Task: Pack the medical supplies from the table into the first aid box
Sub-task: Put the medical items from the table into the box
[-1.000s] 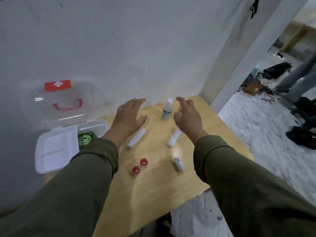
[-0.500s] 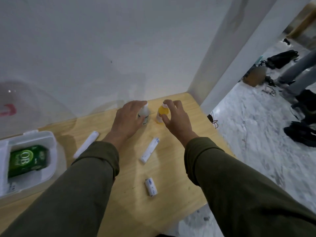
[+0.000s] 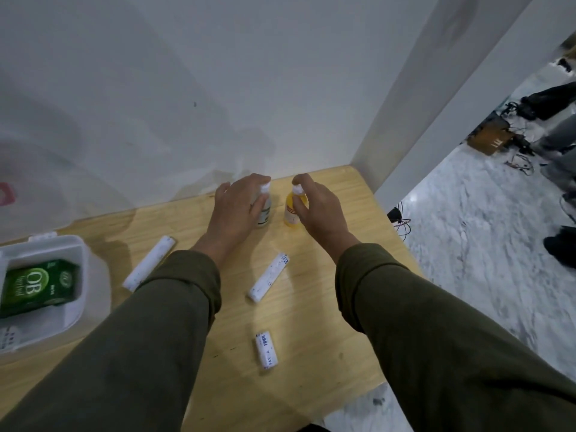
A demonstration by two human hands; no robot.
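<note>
left hand point(image 3: 237, 210): fingers curled round clear bottle point(image 3: 264, 210), seemingly gripped | right hand point(image 3: 318, 207): wrapped on yellow bottle point(image 3: 292, 210) | both bottles upright at counter point(image 3: 311, 353) rear | first aid box point(image 3: 74, 275): far left, holding green carton point(image 3: 37, 286)

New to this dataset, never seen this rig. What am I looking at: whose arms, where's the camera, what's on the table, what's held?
No robot: a person's bare hands, filmed by one wide-angle camera on their head, looking down. The left hand closes around a clear bottle, the right hand around a yellow bottle; both bottles stand upright on the wooden table. Two long white tubes and a short roll lie loose. At left, the open first aid box holds a green carton.
</note>
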